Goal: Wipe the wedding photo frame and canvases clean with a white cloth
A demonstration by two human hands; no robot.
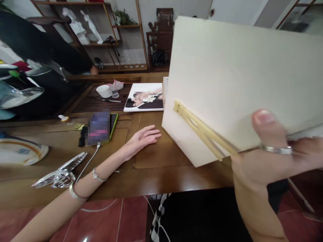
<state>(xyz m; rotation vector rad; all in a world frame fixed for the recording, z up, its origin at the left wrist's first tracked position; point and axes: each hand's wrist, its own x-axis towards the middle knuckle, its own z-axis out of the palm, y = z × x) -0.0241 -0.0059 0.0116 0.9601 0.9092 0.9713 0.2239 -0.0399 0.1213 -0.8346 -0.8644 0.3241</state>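
Observation:
My right hand (267, 161) is closed on a large cream board (234, 77), its ringed thumb pressed on the near face. The board is tilted up above the right part of the table. On its lower left face lies a pale yellow two-pronged piece (199, 129) with two small dark dots at its head; I cannot tell whether it is fixed there. My left hand (141, 139) lies on the wooden table (161, 171), fingers stretched out and holding nothing. A flat picture print (145, 97) of people lies beyond it, left of the board.
On the left are a phone (101, 127) with a white cable (89, 158), a dropper bottle (66, 119), a shiny silver butterfly-like object (62, 173) and a white dish (22, 151). A white cup (104, 90) stands at the back. A dark-clothed person (45, 43) is at far left.

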